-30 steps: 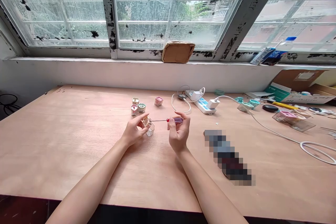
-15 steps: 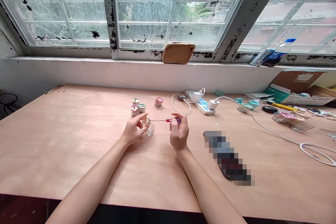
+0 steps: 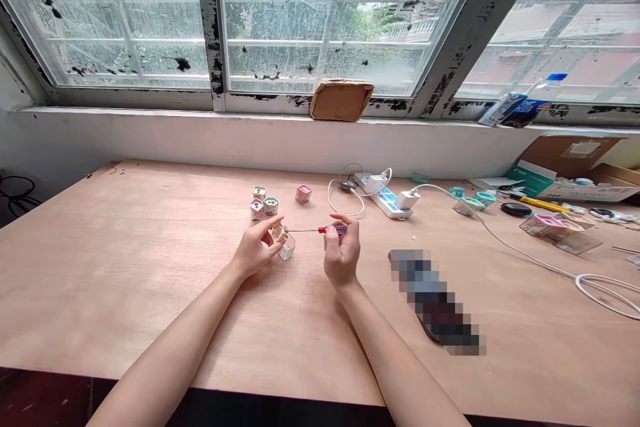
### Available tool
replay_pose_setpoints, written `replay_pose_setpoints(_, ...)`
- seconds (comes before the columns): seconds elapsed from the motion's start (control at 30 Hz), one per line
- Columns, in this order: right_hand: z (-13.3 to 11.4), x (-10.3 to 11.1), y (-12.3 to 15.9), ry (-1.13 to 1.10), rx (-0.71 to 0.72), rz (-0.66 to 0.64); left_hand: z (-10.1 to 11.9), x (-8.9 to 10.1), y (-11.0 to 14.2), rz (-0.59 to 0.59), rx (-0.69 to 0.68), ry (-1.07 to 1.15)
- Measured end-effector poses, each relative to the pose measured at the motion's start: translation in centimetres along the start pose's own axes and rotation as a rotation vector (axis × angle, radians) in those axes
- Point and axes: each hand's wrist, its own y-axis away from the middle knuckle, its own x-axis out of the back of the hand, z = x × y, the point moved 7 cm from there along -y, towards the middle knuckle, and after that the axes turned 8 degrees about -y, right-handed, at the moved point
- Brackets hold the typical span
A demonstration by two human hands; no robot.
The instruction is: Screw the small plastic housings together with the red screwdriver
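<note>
Between its thumb and fingers, my left hand (image 3: 256,248) grips a small cream-coloured part (image 3: 279,232). Just below that part is a clear plastic case (image 3: 287,249), close to the fingertips; whether it is joined to the part I cannot tell. My right hand (image 3: 342,253) is closed on a screwdriver (image 3: 330,230) with a red and dark handle. The thin shaft points left, and its tip meets the cream-coloured part. Beyond my left hand stand small clear cases with a pink top (image 3: 257,208), a green top (image 3: 271,205) and a cream top (image 3: 259,192).
Another pink-topped case (image 3: 303,193) stands farther back. A power strip (image 3: 387,200) with white plugs and a cable lies behind my right hand. A blurred-out phone-like object (image 3: 435,303) lies at the right. Teal parts (image 3: 470,203), pink parts (image 3: 545,224) and an open box (image 3: 575,177) fill the far right.
Almost nothing differs. The whole view has shifted very slightly, and both hands keep their hold with the screwdriver tip at the cream-coloured part.
</note>
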Motion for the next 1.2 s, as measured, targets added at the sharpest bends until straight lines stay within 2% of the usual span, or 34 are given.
replay_pose_setpoints(0.23, -0.1, 0.3, -0.2, 0.061, -0.073, 0.032, 0.2, 0.1, 0.0, -0.008, 0.013, 0.011)
replay_pose_setpoints(0.43, -0.3, 0.1, -0.2, 0.021, -0.013, 0.023, 0.2, 0.1, 0.0, -0.005, 0.005, 0.012)
replay_pose_setpoints(0.67, 0.2, 0.3, -0.4, 0.043, -0.11, 0.062, 0.2, 0.2, 0.0, -0.005, 0.0, 0.008)
replay_pose_setpoints(0.87, 0.4, 0.1, -0.1, -0.021, -0.057, 0.048, 0.3, 0.2, -0.1, -0.008, -0.001, 0.008)
replay_pose_setpoints(1.07, 0.9, -0.1, -0.3, -0.01, -0.129, 0.047, 0.0, 0.3, -0.2, -0.017, 0.037, 0.009)
replay_pose_setpoints(1.2, 0.8, -0.2, -0.2, -0.042, -0.115, 0.044, 0.1, 0.3, -0.2, -0.029, 0.045, 0.015)
